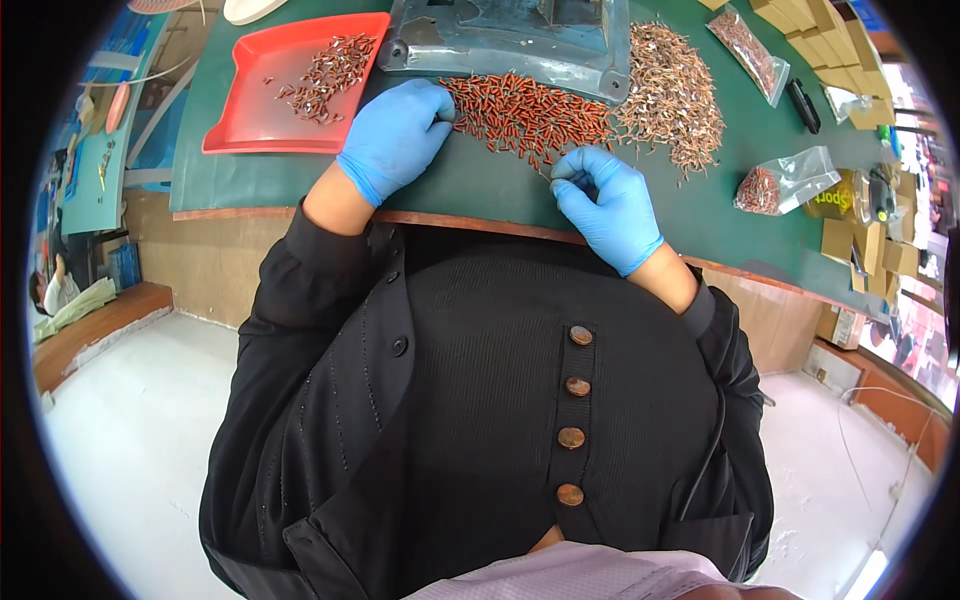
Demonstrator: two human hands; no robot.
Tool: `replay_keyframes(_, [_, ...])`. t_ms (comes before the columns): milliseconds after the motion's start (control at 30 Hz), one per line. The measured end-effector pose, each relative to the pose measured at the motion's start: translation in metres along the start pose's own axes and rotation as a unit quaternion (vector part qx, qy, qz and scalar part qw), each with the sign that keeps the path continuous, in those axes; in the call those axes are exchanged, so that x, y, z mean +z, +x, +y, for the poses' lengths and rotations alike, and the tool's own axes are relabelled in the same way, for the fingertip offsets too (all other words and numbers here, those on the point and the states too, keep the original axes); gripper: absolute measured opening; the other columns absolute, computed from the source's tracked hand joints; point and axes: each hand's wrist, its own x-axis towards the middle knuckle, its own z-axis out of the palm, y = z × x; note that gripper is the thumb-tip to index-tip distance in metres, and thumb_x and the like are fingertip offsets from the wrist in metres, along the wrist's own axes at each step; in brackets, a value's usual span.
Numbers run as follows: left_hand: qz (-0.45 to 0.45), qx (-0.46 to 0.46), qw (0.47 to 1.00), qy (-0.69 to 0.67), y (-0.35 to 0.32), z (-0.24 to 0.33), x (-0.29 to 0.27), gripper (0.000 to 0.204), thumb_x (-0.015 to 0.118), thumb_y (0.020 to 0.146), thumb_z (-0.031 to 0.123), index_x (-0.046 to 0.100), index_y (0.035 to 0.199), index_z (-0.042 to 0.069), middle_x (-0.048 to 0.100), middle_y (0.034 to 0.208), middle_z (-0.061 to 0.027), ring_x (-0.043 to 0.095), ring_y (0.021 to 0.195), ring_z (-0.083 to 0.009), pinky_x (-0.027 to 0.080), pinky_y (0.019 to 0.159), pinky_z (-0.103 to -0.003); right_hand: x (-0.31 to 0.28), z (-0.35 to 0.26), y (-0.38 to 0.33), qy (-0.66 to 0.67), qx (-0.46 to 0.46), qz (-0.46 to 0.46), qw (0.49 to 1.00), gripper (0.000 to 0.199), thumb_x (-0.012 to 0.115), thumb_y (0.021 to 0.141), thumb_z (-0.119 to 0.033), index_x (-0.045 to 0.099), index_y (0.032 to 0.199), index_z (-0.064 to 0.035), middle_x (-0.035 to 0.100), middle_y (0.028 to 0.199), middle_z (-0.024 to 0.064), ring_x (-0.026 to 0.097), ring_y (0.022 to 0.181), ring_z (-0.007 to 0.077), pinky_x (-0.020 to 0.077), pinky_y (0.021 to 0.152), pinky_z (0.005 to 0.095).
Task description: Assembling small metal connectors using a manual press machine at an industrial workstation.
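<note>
Right grip: the right hand (606,205), in a blue glove, has its fingertips pinched together at the near edge of the pile; what they pinch looks like a thin wire-like piece, too small to tell for certain.
Left grip: the left hand (397,136), also gloved in blue, is curled with its fingers bent inward at the left end of the pile; whether anything sits inside them cannot be told.
Pile in hand: the red-brown pile of small parts (525,112) lies on the green mat between the two hands, touching the left fingers and just above the right fingertips.
Second pile: a paler brown heap (672,95) lies just to the right of the red-brown one, apart from both hands.
Tray: a red tray (250,115) sits to the left of the left hand, with a scatter of the same small parts in its upper half.
Work surface: the green mat (480,190) covers the bench top.
Behind the pile: a grey metal plate (500,45) rests at the far edge.
Bags: two clear bags of parts (785,182) lie at the right.
</note>
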Motion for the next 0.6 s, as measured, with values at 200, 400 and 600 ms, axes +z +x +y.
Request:
replay_keyframes(200, [0.07, 0.041, 0.995, -0.061, 0.004, 0.006, -0.004, 0.007, 0.058, 0.077, 0.005, 0.054, 0.082, 0.004, 0.056, 0.08, -0.0135, 0.055, 0.078, -0.0337, 0.046, 0.071, -0.039, -0.001, 0.004, -0.002, 0.026, 0.009, -0.012, 1.0, 0.006, 0.06, 0.082, -0.002, 0.058, 0.088, -0.0021, 0.057, 0.076, -0.0012, 0.052, 0.069, 0.0042, 0.0448, 0.063, 0.0204])
replay_keyframes(400, [0.046, -0.055, 0.933, -0.353, 0.001, 0.016, 0.006, 0.011, 0.058, 0.085, 0.007, 0.056, 0.094, 0.003, 0.06, 0.083, -0.0063, 0.058, 0.078, -0.0171, 0.047, 0.07, -0.029, -0.001, 0.008, -0.004, 0.074, 0.022, -0.014, 0.997, 0.007, 0.058, 0.084, -0.001, 0.057, 0.091, -0.001, 0.057, 0.079, 0.0004, 0.054, 0.07, 0.006, 0.0454, 0.064, 0.0209])
replay_keyframes(600, [-0.038, -0.15, 0.74, -0.655, 0.0, 0.05, 0.003, 0.016, 0.056, 0.088, 0.005, 0.058, 0.103, 0.001, 0.056, 0.088, -0.0033, 0.051, 0.078, -0.0107, 0.043, 0.071, -0.023, -0.007, -0.005, -0.007, 0.144, 0.02, 0.007, 0.989, 0.007, 0.055, 0.087, 0.0, 0.056, 0.094, 0.0002, 0.058, 0.082, 0.0019, 0.057, 0.072, 0.0082, 0.0459, 0.067, 0.0218])
